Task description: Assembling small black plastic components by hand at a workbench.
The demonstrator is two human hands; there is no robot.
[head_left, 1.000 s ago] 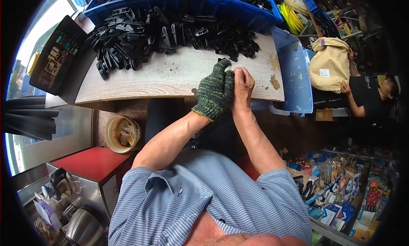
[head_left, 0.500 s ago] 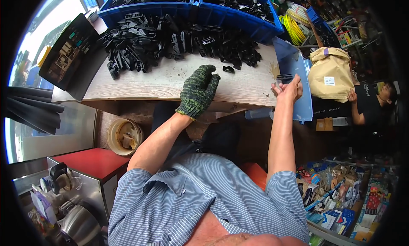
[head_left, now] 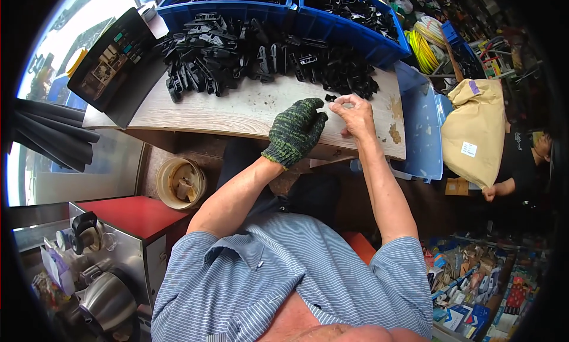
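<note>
My left hand [head_left: 295,131], in a dark green knitted glove, rests above the front part of the table, fingers loosely curved and thumb apart. I make out nothing in it. Just right of it is my bare right hand [head_left: 357,118], thumb and forefinger bent into a pinch at a small black plastic part [head_left: 330,97] on the tabletop. Whether these fingertips grip anything is hidden. A heap of black plastic clip-like parts [head_left: 207,57] lies beyond both hands, reaching across the back of the table [head_left: 237,114].
Two blue crates [head_left: 237,9] of black parts stand behind the heap. A blue bin [head_left: 422,125] adjoins the table's right edge. Left are a propped tablet [head_left: 109,66] and, below, a bucket [head_left: 166,188]. At right, another person's hand [head_left: 489,192] holds a tan bag [head_left: 474,128].
My right hand has come left from the blue bin to the tabletop; the black part it held there no longer shows. The view has shifted slightly. The other person's hand and bag moved lower.
</note>
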